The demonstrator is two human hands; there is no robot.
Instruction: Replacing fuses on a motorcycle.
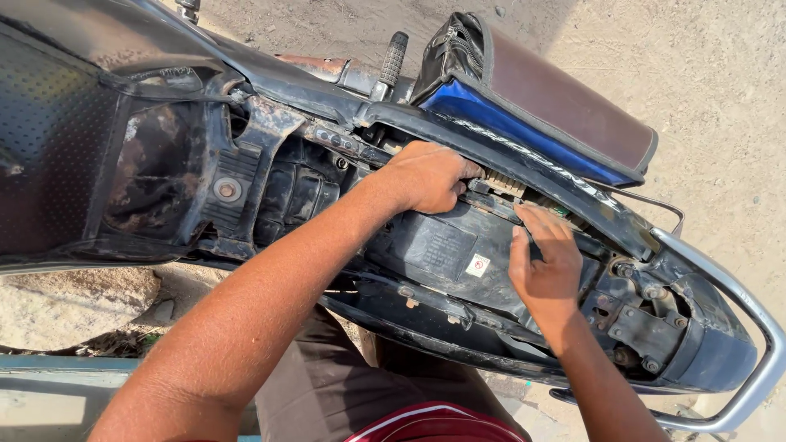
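A small square white sticker (478, 264) with a red mark sits on the black plastic cover (442, 250) at about 5 o'clock from the picture's centre. Just at its 9 o'clock, a rectangular panel of raised moulded lettering (435, 247) shows on the same cover. Silver lettering runs along the dark side panel (532, 155) toward 2 o'clock.

The motorcycle (344, 164) lies open with its seat off. The exposed frame (270, 131) is rusty and dusty; the cover is matt, scuffed black plastic. At 9 o'clock the fuel tank (57, 139) has a dimpled black skin. The removed seat (540, 98), brown on top with a blue side and black piping, rests on edge at 1 o'clock. A curved chrome grab rail (757, 344) wraps the tail at 4 o'clock, beside rusty bolts on a bracket (647, 323).

The left hand (426, 176) is curled at the cover's upper edge, its fingertips tucked into a pale ribbed part (503, 184); whether it grips this cannot be told. The right hand (544, 258) lies flat, fingers straight and close together, pressing on the cover just at 4 o'clock of the left, holding nothing.

The two hands are near but apart. Open sandy ground (704, 65) lies beyond the seat, and a concrete ledge (49, 393) at 7 o'clock.
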